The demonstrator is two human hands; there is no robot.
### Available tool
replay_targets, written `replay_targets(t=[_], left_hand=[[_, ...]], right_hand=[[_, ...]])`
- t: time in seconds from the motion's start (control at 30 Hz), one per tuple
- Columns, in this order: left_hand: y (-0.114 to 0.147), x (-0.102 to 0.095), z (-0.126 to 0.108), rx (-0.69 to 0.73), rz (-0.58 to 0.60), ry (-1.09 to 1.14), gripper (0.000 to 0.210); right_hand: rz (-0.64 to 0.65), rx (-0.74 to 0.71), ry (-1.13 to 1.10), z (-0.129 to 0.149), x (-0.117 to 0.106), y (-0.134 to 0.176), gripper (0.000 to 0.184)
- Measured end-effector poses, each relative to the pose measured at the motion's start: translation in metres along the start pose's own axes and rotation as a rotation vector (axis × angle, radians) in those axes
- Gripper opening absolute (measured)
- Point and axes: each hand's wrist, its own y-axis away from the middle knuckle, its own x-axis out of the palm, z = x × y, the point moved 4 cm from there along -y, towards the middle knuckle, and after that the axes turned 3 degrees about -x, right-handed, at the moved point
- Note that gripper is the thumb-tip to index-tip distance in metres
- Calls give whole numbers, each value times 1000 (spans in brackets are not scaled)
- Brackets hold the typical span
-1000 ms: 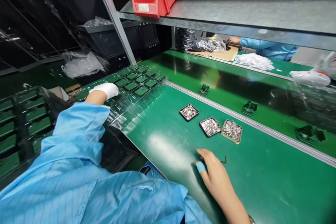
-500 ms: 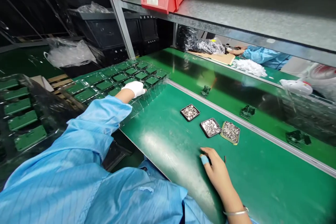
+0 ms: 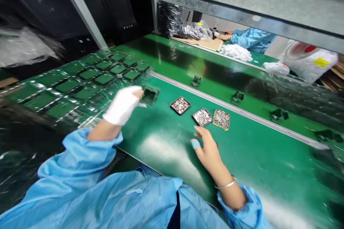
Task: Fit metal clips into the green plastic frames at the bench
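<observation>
A small green circuit board (image 3: 150,94), blurred by motion, is in the fingers of my left hand (image 3: 124,104), which wears a white glove. The hand is closed on it above the left end of the green worktop (image 3: 161,139). Behind the hand lies a clear plastic tray (image 3: 92,112) with green boards in its pockets. My right hand (image 3: 208,150), bare with a blue cover on one finger, hovers low over the worktop, its fingers apart and slightly curled. Just beyond it are three small dishes of tiny metal parts: a left dish (image 3: 180,105), a middle dish (image 3: 202,117) and a right dish (image 3: 221,118).
Behind a metal rail (image 3: 215,101), several boards sit on a green belt, one board (image 3: 237,97) near the middle. A metal shelf (image 3: 215,3) hangs overhead, with a post (image 3: 82,10) at left. Across the belt, a co-worker's blue sleeve (image 3: 254,39) shows beside white pieces (image 3: 236,52).
My left hand has come away from the plastic tray, moving right with a circuit board in it. The view has turned right and downward. My right hand stays near the dishes, fingers still apart.
</observation>
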Motion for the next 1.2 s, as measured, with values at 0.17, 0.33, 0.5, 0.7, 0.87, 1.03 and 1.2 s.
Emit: replay_targets(t=[0.17, 0.33, 0.5, 0.7, 0.87, 1.03, 1.2], left_hand=[[83, 111, -18, -74, 521, 290, 39], [68, 125, -6, -100, 654, 172, 39], [-16, 126, -8, 217, 435, -549, 34], [-50, 173, -18, 322, 570, -1002, 33], [-51, 186, -23, 285, 624, -1034, 27], [-52, 184, -23, 258, 603, -1018, 27], [-53, 160, -20, 206, 487, -752, 34]], right_hand=[[-15, -97, 51, 30, 14, -10, 76], [144, 69, 18, 7, 11, 0, 64], [316, 80, -2, -10, 7, 5, 67], [160, 50, -73, -15, -6, 7, 62], [129, 33, -84, -14, -13, 9, 56], [111, 23, -73, -11, -13, 9, 53], [65, 37, -85, -12, -14, 9, 49]])
